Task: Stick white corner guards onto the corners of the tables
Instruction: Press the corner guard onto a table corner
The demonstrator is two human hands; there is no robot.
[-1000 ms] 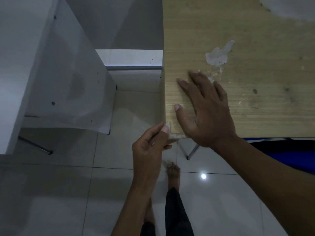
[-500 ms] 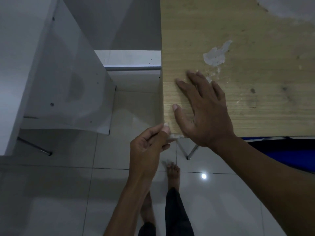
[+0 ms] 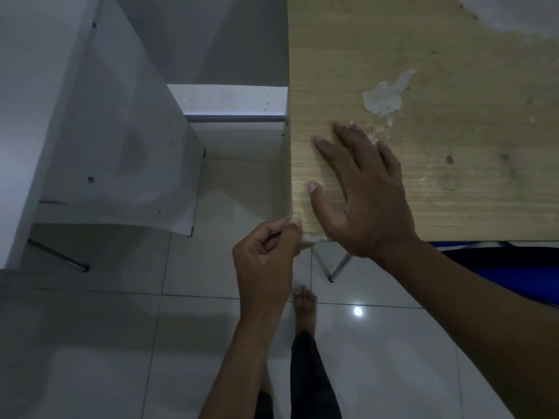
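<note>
A wooden table (image 3: 438, 86) with worn pale patches fills the upper right. Its near left corner carries a small white corner guard (image 3: 310, 238), mostly hidden behind my fingers. My left hand (image 3: 267, 261) is at that corner from below and the left, fingers curled, thumb and fingertips pinching the guard against the corner. My right hand (image 3: 363, 192) lies flat on the tabletop just right of the corner, fingers spread and straight, pressing down.
A white cabinet (image 3: 90, 131) stands to the left across a narrow gap, with a white shelf (image 3: 233, 101) between it and the table. A metal table leg (image 3: 338, 267) stands on the pale tiled floor. My bare foot (image 3: 305, 306) is below. Blue cloth (image 3: 529, 276) hangs at the right.
Almost nothing differs: my left hand stays pinched at the corner and my right hand stays flat on the tabletop. The view has shifted very slightly.
</note>
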